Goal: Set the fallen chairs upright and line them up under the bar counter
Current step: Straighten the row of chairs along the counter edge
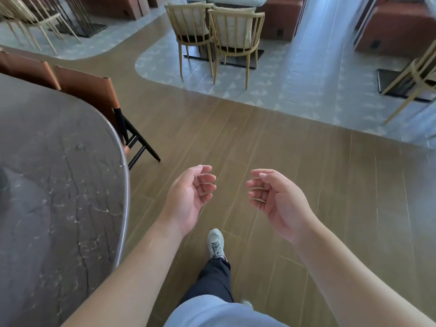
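Both hands out in front at mid-frame, palms facing each other, nothing held. Left hand [191, 197]: fingers loosely curled, relaxed, no contact w/ anything. Right hand [273, 199]: same, fingers loosely curled inward, empty. Gap between the two hands, not touching.

Bar counter [47, 185] at left: dark marbled top w/ rounded metal-edged end, left forearm just beside its edge. Brown-backed chair [94, 90] upright, tucked against far side of counter near the rounded end, black legs [139, 142] splayed onto the floor. Second brown chair back [26, 69] just beside it, further left, partly cut by frame edge; upright as far as visible. Whether seats sit fully under counter: cannot tell, hidden by top.

Wood-plank floor [259, 142] below hands. One foot in grey sneaker [215, 243] forward, dark trouser leg above it; light shirt hem at bottom edge.

Beyond: patterned tile area [295, 86] w/ two pale spindle-back chairs [217, 29] upright side by side at a table on a dark base. Another pale chair [415, 74] at right edge, partly cut off. More pale chairs [26, 22] top left, blurred. Reddish-brown bench seating [396, 27] along back.
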A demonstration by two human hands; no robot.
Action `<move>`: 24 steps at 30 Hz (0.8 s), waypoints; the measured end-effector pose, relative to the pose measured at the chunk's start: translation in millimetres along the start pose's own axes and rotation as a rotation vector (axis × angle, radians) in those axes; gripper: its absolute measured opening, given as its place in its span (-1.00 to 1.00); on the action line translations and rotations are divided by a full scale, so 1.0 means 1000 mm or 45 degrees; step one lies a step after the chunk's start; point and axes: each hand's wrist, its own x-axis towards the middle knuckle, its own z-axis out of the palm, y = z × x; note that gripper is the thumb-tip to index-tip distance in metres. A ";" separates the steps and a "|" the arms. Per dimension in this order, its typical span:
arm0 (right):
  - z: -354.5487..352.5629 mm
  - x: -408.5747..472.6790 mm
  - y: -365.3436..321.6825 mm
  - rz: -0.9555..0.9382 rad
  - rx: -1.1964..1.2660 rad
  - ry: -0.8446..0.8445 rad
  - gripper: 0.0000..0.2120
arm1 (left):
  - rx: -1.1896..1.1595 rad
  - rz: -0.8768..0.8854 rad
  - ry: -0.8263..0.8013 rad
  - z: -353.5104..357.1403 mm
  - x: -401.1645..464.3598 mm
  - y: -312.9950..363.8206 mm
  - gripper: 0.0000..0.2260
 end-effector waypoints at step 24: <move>0.117 0.408 -0.151 0.001 -0.085 -0.050 -0.84 | -0.072 0.103 0.011 -0.006 0.389 0.187 -0.80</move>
